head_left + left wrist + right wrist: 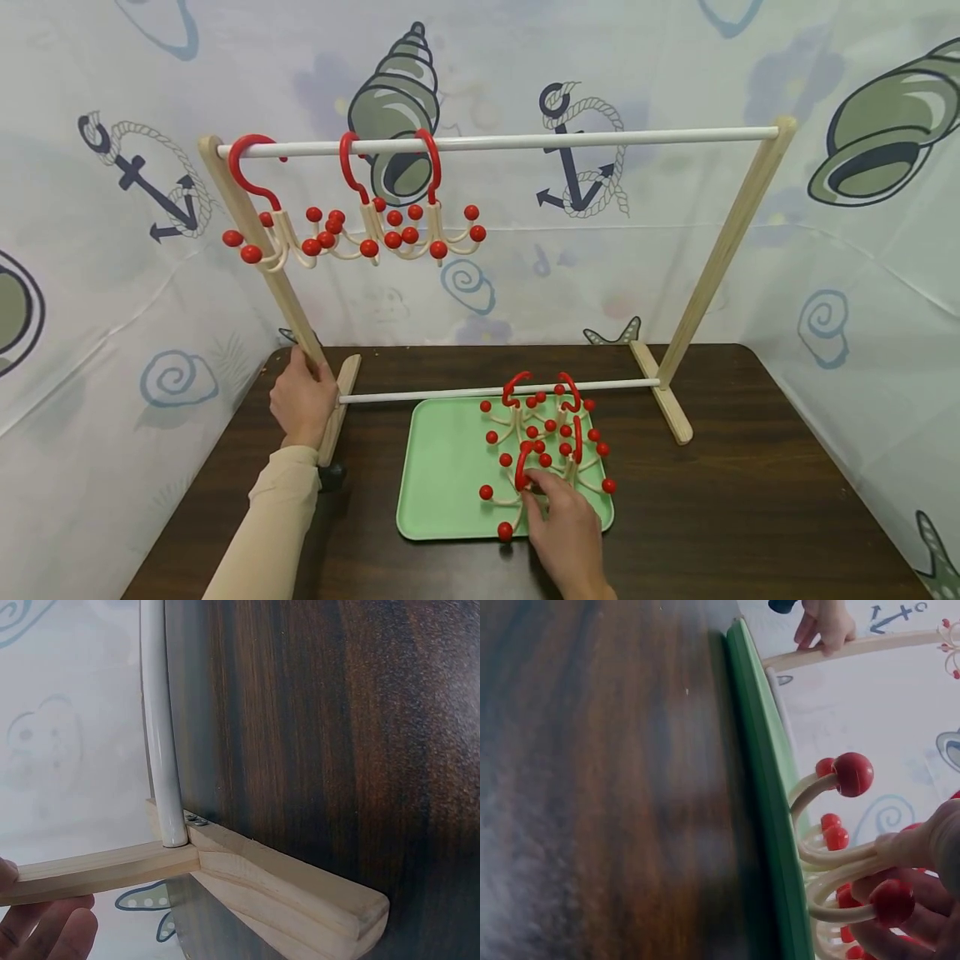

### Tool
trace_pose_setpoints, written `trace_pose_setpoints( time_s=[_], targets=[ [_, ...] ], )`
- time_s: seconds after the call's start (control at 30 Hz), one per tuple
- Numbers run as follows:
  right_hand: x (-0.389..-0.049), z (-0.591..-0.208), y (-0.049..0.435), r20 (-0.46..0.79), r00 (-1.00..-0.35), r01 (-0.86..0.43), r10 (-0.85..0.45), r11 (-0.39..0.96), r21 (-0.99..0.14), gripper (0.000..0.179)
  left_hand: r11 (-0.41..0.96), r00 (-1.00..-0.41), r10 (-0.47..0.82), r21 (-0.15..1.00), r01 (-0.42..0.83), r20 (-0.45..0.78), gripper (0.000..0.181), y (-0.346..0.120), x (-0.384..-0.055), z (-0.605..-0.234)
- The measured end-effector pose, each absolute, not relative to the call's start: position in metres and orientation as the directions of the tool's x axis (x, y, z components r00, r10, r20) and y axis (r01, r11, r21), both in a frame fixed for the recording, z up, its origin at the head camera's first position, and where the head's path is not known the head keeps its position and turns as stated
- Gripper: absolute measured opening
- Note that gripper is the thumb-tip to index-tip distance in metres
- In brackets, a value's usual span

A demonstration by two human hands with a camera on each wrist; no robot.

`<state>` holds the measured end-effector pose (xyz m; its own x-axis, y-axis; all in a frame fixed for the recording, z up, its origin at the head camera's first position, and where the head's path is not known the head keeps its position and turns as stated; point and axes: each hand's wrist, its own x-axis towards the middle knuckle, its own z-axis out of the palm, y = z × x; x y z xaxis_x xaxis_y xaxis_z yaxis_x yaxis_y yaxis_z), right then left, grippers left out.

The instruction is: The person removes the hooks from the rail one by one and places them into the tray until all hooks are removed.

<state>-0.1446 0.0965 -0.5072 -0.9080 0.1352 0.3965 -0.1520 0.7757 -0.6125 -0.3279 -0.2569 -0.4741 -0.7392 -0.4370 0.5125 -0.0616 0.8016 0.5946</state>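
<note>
Left hand [66, 930] partly outside left-wrist view

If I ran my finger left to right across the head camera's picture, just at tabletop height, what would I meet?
Left hand gripping the rack's left post → bare left part of the green tray → right hand holding a red-hooked hanger → right wooden foot.

Hooks [435, 167], balls [853, 775] red; prongs [836, 859] cream. Tray [446, 467] lt grn. Table [750, 500] dk brn, wood-grain. Rods [600, 137] wht, posts [723, 242] pale tan. Backdrop [675, 242] off-wht w/ navy anchors [573, 171], grey-grn shells [393, 104].
</note>
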Motion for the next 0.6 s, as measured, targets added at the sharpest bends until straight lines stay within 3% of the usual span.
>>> trace_pose_setpoints(
  time_s=[0.17, 0.6],
  targets=[
    [-0.147, -0.510, 0.100, 0.395, -0.908, -0.130, 0.140, 0.801, -0.584, 0.026, 0.805, -0.741, -0.432, 0.590, -0.060, 0.514, 0.019, -0.257, -0.327, -0.475],
    [-0.147, -0.508, 0.108, 0.343, -0.931, -0.136, 0.123, 0.757, -0.639, 0.030, 0.810, -0.743, -0.429, 0.582, -0.066, 0.513, 0.018, -0.259, -0.329, -0.477]
  ],
)
